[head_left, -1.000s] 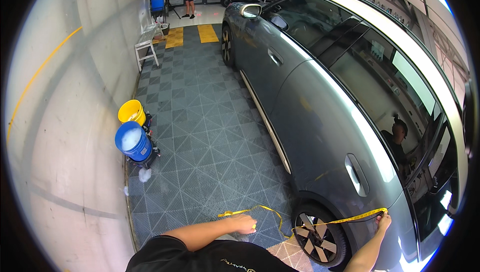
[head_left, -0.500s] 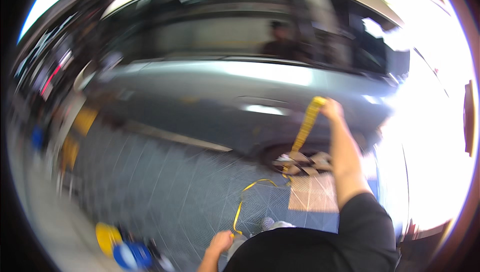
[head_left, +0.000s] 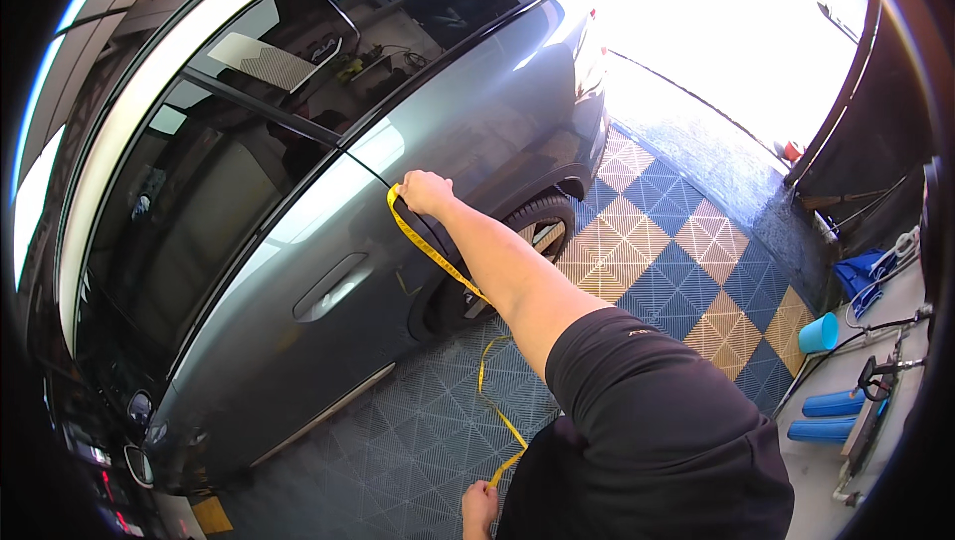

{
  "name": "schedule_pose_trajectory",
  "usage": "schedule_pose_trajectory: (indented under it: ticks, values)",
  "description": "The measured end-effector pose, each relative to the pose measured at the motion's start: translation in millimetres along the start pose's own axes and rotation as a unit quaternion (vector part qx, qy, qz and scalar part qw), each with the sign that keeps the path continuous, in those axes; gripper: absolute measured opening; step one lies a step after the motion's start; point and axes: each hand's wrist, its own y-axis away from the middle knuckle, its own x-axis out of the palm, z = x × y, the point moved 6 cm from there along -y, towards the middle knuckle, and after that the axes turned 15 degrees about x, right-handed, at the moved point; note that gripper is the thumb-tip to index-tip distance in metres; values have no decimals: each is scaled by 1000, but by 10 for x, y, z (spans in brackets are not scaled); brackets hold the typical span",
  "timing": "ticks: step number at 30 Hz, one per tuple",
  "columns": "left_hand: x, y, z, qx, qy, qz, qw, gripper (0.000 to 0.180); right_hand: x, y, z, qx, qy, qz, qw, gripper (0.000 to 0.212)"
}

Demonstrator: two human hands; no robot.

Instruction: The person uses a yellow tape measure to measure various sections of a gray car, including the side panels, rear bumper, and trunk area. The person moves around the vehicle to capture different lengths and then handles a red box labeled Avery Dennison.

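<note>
My right hand is closed on a soft yellow measuring tape, near the door seam just below the window line of a grey car. From there the tape hangs past my forearm toward the rear wheel, partly hidden by my arm. It shows again lower down, curving slack over the floor to my left hand, low in the view. That hand is closed round the tape's other stretch. A door handle lies below and left of my right hand.
Blue and tan ribbed tiles cover the floor. At the right wall are a light-blue bucket, a blue cloth, blue cylinders and pipes. A broom leans farther back. Bright daylight enters beyond the car's rear.
My view has turned right toward the car's rear and the wall. My right hand, still holding the tape, now reaches to the upper body panel by the door seam. My left hand keeps its hold low down.
</note>
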Motion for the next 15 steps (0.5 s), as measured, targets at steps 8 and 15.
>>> schedule_pose_trajectory:
  ticks: [8, 15]
  values:
    - [-314, -13, -419, -9, 18, 30, 999, 20, -15, 87, 39, -19, -6, 20, 1000, 34]
    - [-375, 113, -691, -30, 43, 46, 998, 19, -43, 140, 41, -21, -16, 36, 999, 33]
